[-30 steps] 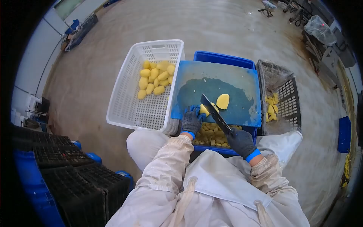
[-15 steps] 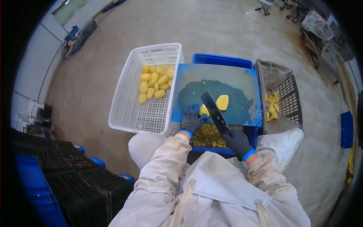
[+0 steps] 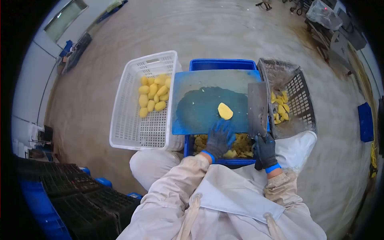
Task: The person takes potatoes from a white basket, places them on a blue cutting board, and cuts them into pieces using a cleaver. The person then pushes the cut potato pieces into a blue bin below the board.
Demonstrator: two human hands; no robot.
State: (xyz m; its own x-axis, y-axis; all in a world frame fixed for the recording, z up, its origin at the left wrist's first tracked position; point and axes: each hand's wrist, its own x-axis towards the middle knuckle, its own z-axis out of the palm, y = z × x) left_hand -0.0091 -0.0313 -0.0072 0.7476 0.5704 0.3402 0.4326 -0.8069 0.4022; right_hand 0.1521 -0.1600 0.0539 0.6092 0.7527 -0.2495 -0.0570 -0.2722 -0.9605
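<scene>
My left hand [image 3: 219, 139], in a dark glove with blue fingertips, is open over the near edge of the blue cutting board [image 3: 196, 78]. Just beyond its fingertips lies a cut piece of potato [image 3: 225, 111], pale face up. My right hand [image 3: 265, 151], gloved too, is closed round the handle of a wide cleaver [image 3: 257, 108]. The blade lies over the board's right side, pointing away from me. Beneath the board stands a blue bin [image 3: 224, 64]; cut potato chunks [image 3: 242, 146] show in it at the near side.
To the left stands a white crate [image 3: 120, 116] with several whole peeled potatoes [image 3: 154, 94]. On the right, a dark plastic-lined crate [image 3: 306, 96] holds yellow potato pieces [image 3: 281, 106]. Black crates [image 3: 80, 188] are stacked at lower left.
The cleaver has moved right, away from the potato. My left hand has let go of the piece it held and opened. One potato piece remains visible on the board, and the view has shifted slightly.
</scene>
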